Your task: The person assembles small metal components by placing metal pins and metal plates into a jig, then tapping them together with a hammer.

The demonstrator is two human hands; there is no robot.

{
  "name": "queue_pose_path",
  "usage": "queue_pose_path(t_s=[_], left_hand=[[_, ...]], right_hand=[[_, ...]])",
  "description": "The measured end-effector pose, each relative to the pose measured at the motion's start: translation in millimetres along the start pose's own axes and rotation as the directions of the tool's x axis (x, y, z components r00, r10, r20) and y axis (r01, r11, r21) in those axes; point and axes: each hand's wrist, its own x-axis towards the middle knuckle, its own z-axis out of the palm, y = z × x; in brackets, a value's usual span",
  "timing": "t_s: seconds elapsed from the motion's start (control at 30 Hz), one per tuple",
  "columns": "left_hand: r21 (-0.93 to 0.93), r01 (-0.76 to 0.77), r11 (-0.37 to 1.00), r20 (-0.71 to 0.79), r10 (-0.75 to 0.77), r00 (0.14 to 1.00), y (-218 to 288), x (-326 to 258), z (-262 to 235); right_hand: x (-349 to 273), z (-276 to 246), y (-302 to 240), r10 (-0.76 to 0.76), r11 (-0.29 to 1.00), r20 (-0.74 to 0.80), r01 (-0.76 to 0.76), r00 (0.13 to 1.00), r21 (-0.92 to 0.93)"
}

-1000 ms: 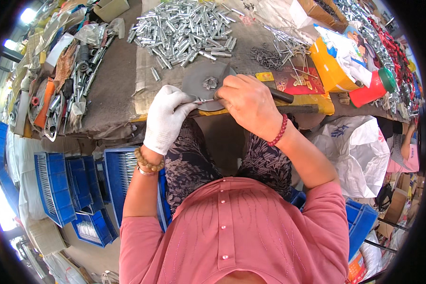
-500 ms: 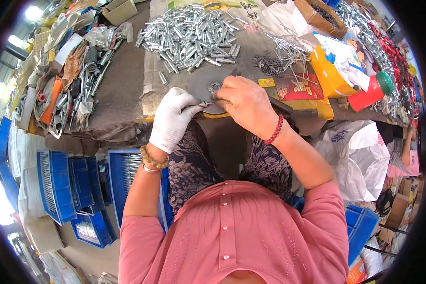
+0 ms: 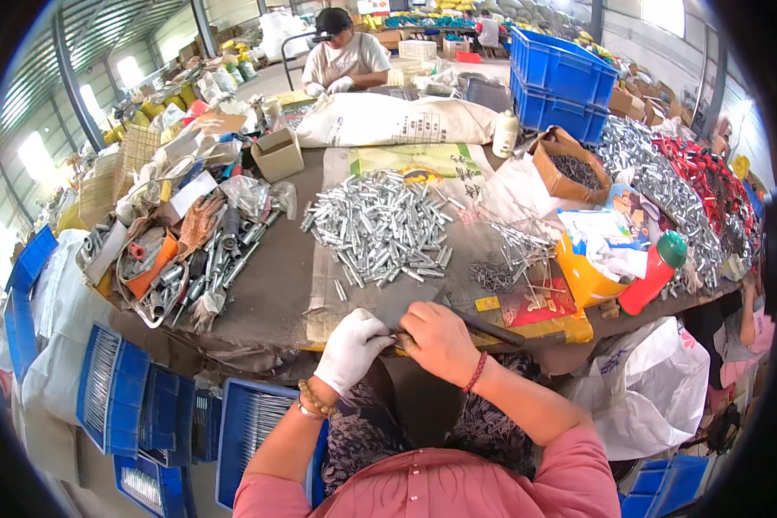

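My left hand (image 3: 354,350), in a white glove, pinches a small metal part (image 3: 396,336) at the table's front edge. Fingertip to fingertip with it, my bare right hand (image 3: 440,342) is closed too; its fingers hide what they hold. Just behind both hands lies a flat grey plate (image 3: 397,300). A dark bar (image 3: 494,330) extends to the right of my right hand. Beyond the plate, a heap of shiny metal sleeves (image 3: 375,226) is spread on a sack, and two loose ones lie at its near left.
Tools and gloves (image 3: 203,250) clutter the left side. To the right are small dark screws (image 3: 492,274), thin rods (image 3: 522,246), a yellow bag (image 3: 587,272) and a red bottle (image 3: 643,281). Blue crates (image 3: 233,449) stand below left. Across the table sits another person (image 3: 347,60).
The view has tilted up, bringing the far table and the other person into sight. Both hands stay together at the plate, still pinching.
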Motion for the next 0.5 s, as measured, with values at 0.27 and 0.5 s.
queue_pose_path(t_s=[0.27,0.5], left_hand=[[0.041,0.019,0.999,0.011,-0.019,1.0,-6.1,11.0,-0.2],[0.06,-0.012,0.998,-0.029,0.014,0.999,-5.9,11.2,1.0]], right_hand=[[12.4,3.2,9.9,0.012,1.0,0.032,-0.011,0.999,-0.015],[14.8,3.8,5.5,0.008,1.0,0.013,-0.007,1.0,-0.02]])
